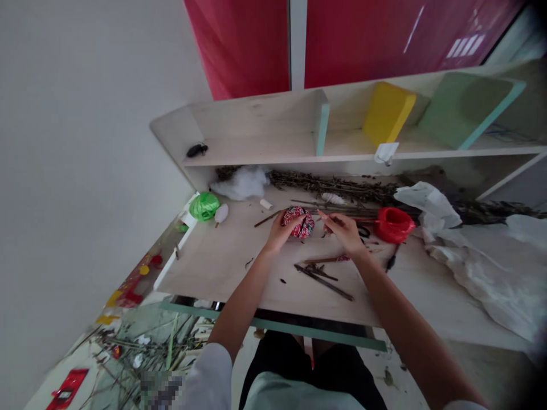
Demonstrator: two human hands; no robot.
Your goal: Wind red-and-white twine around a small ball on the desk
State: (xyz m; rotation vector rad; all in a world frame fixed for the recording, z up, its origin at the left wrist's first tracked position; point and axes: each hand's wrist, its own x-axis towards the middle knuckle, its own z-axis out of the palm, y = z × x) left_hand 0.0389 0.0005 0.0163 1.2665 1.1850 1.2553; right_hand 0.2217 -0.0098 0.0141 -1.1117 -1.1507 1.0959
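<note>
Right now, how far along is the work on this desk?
Roughly, going by how things lie. Done-looking: a red-and-white wrapped ball and short cut sticks on the desk. In hand: the left hand presses the ball; the right hand pinches a thin stick. Left lying by: dried branches, a cotton wad, a red plastic bundle and a green plastic bundle.

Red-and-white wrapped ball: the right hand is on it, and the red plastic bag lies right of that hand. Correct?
No: the head view shows the left hand on the red-and-white wrapped ball, the right hand beside it. The red plastic bag is as stated.
</note>
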